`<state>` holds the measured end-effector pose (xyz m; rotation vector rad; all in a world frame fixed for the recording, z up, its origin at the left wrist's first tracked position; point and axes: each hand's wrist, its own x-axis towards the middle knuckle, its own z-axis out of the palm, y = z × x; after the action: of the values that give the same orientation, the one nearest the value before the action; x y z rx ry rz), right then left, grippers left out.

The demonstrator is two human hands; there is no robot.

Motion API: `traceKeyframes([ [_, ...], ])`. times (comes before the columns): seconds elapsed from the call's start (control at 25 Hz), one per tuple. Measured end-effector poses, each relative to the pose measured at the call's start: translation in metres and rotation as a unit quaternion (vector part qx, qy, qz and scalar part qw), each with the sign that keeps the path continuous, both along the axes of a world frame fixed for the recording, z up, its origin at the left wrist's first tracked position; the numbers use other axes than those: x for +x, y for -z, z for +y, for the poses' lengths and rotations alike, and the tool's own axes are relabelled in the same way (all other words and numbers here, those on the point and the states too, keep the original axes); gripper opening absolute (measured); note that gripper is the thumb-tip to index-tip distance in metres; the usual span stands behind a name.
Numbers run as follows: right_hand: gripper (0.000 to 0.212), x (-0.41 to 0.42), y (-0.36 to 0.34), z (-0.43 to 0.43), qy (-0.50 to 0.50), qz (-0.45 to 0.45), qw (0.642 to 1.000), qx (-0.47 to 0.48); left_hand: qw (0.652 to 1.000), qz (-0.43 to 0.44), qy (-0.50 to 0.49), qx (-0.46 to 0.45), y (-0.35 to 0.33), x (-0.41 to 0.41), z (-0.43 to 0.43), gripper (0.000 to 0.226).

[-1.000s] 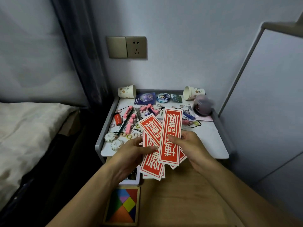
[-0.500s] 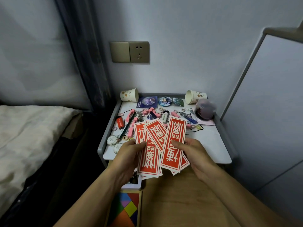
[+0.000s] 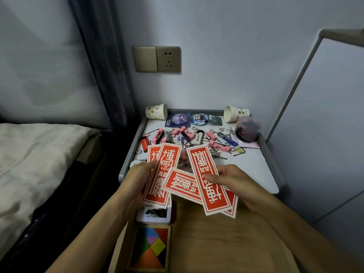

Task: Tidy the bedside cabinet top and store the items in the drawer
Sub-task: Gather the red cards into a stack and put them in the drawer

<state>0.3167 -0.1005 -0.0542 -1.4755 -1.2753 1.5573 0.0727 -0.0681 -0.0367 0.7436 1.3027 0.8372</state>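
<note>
The left hand (image 3: 136, 180) grips some of the red strips (image 3: 201, 162), which carry white characters. Its thumb lies on their front and the fingers are curled behind. The right hand (image 3: 232, 182) pinches one long strip with the thumb on top and the fingers under it, and the corners of further strips show below this one. One strip lies crosswise between the two hands (which hand carries it, I cannot tell). All the strips are in the air, above the front edge of the cabinet top (image 3: 254, 168) and the open drawer (image 3: 216, 243).

On the cabinet top many small things lie mixed: pink clips (image 3: 218, 145), a red lighter (image 3: 144, 143), hair pins and small rings. At the back two paper cups (image 3: 156, 111) lie on their sides, one in each corner, with round badges (image 3: 199, 118) between them. Near the right cup stands a blurred round jar (image 3: 247, 129).

In the drawer, at its left side, is a wooden tangram puzzle (image 3: 150, 250), and behind it a white tin (image 3: 153, 213).
</note>
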Motion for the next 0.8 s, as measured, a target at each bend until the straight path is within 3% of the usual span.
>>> traceKeyframes([
  [0.2,0.029,-0.005,-0.003,-0.001,-0.053,-0.046,0.998,0.008,0.985,0.106,0.135,0.011,-0.005,0.004,-0.001,0.033],
  [0.44,0.022,0.0,0.0,0.001,0.116,0.025,0.99,0.07,0.97,0.135,0.204,0.01,-0.007,0.005,-0.005,0.027],
  [0.6,0.023,0.004,0.005,0.0,0.227,0.121,0.966,0.038,0.993,0.09,0.071,0.038,0.0,0.005,-0.001,0.026],
  [0.72,0.027,-0.006,0.011,-0.004,0.207,0.177,0.962,-0.001,0.998,0.026,-0.024,0.046,0.005,0.003,0.001,0.025],
  [0.8,0.027,-0.016,0.014,-0.006,0.189,0.204,0.961,-0.011,0.999,0.025,-0.008,0.039,0.007,0.005,0.001,0.023],
])
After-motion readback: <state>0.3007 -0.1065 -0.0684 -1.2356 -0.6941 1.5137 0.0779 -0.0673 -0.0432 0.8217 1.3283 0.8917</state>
